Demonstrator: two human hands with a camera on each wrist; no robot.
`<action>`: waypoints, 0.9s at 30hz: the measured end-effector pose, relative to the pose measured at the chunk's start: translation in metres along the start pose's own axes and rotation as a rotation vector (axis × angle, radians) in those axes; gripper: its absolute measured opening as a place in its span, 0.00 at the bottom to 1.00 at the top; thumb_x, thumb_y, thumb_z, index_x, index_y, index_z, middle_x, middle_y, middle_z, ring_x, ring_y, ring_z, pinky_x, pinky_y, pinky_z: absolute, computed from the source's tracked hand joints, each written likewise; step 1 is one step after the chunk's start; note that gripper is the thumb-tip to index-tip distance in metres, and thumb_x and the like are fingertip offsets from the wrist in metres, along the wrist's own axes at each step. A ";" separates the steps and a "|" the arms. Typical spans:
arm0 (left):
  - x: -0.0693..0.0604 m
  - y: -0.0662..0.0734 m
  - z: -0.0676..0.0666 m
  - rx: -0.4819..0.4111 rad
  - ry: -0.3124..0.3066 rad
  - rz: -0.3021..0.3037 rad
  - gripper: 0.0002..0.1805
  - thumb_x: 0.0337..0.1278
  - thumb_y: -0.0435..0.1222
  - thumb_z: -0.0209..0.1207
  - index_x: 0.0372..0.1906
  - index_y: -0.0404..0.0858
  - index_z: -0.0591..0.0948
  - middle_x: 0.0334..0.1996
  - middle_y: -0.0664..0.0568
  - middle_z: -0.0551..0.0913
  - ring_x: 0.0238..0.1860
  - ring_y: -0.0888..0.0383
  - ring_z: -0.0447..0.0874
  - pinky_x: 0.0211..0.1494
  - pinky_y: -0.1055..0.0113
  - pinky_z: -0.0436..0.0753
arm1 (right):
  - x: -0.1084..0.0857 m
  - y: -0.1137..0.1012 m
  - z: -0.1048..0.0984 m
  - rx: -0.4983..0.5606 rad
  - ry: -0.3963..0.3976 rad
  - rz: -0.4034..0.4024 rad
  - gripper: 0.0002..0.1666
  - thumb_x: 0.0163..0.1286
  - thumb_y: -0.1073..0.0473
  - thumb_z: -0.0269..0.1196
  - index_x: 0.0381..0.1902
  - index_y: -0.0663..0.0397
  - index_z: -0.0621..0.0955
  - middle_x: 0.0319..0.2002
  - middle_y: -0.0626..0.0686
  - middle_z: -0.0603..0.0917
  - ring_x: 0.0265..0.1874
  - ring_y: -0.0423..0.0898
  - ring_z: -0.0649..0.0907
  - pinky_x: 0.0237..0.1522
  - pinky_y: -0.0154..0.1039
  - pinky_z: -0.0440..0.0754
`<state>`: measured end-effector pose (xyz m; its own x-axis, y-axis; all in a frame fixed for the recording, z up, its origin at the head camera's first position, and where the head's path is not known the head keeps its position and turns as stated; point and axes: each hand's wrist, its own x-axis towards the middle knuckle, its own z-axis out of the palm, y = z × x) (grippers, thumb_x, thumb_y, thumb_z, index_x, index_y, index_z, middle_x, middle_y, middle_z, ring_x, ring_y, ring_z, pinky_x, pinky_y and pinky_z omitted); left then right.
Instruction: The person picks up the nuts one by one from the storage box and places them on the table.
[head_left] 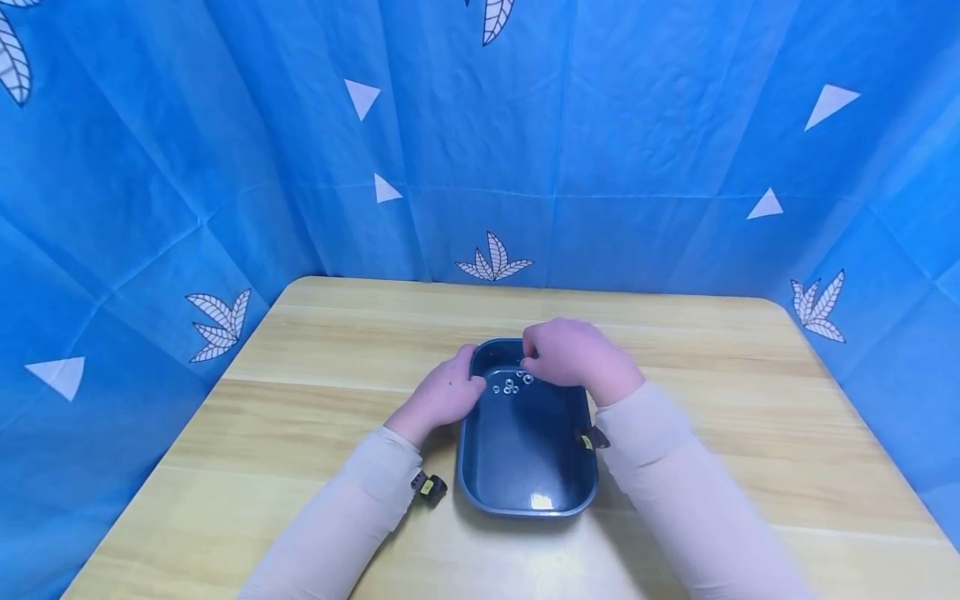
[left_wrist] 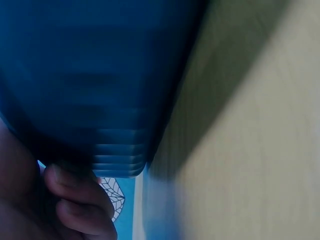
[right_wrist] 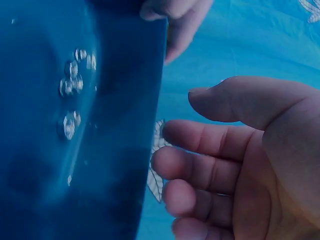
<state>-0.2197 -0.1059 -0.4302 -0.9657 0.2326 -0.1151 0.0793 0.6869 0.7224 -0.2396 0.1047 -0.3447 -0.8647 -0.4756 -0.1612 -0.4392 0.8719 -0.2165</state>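
A dark blue tray (head_left: 525,450) holds several small, shiny ring-like pieces (head_left: 510,388), grouped toward its far end. My left hand (head_left: 441,393) grips the tray's left rim near the far corner, thumb over the edge; in the left wrist view its fingers (left_wrist: 82,205) are bent against the ribbed outer wall (left_wrist: 100,75). Over the far right corner is my right hand (head_left: 577,354). The right wrist view shows this hand (right_wrist: 240,160) beside the tray wall (right_wrist: 125,110), fingers loosely bent, thumb apart, nothing between them. Clear pieces (right_wrist: 70,85) lie in the tray there.
The tray is over a light wooden table (head_left: 337,417). A blue curtain (head_left: 637,150) with white triangles and leaf prints hangs behind and at both sides. Small black devices (head_left: 431,487) are at both wrists.
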 end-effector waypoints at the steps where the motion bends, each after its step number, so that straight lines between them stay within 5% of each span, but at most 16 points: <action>1: 0.000 0.000 0.000 0.007 0.000 -0.001 0.32 0.72 0.42 0.50 0.78 0.40 0.60 0.69 0.44 0.73 0.64 0.47 0.76 0.66 0.45 0.73 | 0.002 -0.002 0.002 -0.010 -0.013 0.000 0.08 0.70 0.51 0.62 0.34 0.47 0.83 0.26 0.46 0.81 0.29 0.47 0.79 0.34 0.45 0.77; 8: 0.002 -0.002 -0.001 0.022 0.008 0.009 0.31 0.72 0.41 0.50 0.77 0.40 0.61 0.66 0.45 0.76 0.54 0.50 0.78 0.63 0.48 0.76 | 0.016 -0.012 0.014 -0.079 -0.085 0.037 0.14 0.69 0.48 0.64 0.28 0.48 0.82 0.25 0.48 0.81 0.26 0.48 0.79 0.31 0.45 0.76; 27: 0.001 0.000 0.000 0.021 0.003 0.006 0.32 0.72 0.41 0.49 0.77 0.40 0.60 0.64 0.46 0.77 0.50 0.50 0.77 0.56 0.51 0.79 | 0.022 -0.008 0.033 -0.121 -0.104 0.085 0.10 0.65 0.52 0.65 0.27 0.48 0.81 0.25 0.49 0.80 0.25 0.47 0.79 0.28 0.43 0.75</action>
<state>-0.2208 -0.1057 -0.4303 -0.9660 0.2345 -0.1089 0.0901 0.7000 0.7084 -0.2473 0.0840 -0.3779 -0.8732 -0.4032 -0.2738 -0.3968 0.9143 -0.0810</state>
